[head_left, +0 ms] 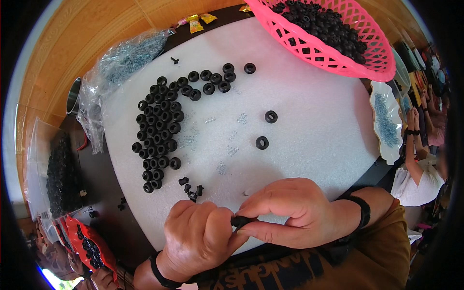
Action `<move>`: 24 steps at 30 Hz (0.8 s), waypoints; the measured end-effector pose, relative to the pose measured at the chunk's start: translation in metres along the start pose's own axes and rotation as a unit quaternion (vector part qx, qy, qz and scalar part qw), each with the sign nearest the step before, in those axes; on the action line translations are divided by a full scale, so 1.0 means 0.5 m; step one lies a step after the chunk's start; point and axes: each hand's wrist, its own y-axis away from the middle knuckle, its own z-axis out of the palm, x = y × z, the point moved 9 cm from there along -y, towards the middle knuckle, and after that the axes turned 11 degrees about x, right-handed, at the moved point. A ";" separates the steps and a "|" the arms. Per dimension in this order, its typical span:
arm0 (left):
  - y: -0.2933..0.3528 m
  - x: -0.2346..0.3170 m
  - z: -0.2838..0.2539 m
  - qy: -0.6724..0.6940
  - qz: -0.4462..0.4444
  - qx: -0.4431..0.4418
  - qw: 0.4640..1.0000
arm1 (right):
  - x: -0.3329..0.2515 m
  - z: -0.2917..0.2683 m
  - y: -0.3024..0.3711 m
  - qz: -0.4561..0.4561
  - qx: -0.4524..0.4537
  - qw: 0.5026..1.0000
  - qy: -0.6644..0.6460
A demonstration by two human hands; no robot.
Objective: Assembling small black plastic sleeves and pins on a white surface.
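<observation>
My left hand (198, 239) and my right hand (290, 212) meet at the front edge of a white foam sheet (309, 111). Between their fingertips they pinch a small black rubber-looking part (239, 221), mostly covered by the fingers. Just beyond my left hand lie several small black plug-like pieces (193, 192). Farther off, many thick black rings (158, 130) form a curved cluster on the left of the sheet. Two rings sit apart near the middle, one black ring (271, 116) and a nearer black ring (262, 142). Tiny clear bits (186, 137) are scattered between.
A pink lattice basket (382, 72) full of black parts stands at the far right. Below it, a white scalloped dish (394, 157) holds tiny clear pieces. Plastic bags (92, 96) and a red tray (108, 261) are at left. Wrapped sweets (195, 25) lie behind. Other people (420, 179) sit at right.
</observation>
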 end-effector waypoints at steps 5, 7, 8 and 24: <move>-0.001 0.010 -0.003 -0.026 -0.009 -0.023 0.999 | 0.001 -0.004 0.000 -0.002 0.011 0.999 -0.039; 0.003 0.012 -0.004 -0.038 -0.006 -0.022 0.999 | 0.005 -0.005 0.001 0.017 -0.010 0.998 -0.056; 0.004 0.013 -0.004 -0.049 -0.003 -0.020 0.999 | 0.010 0.000 0.003 0.036 -0.032 0.996 -0.072; 0.007 0.018 0.020 -0.024 0.028 -0.061 0.997 | 0.035 0.007 0.024 0.095 0.024 0.990 -0.103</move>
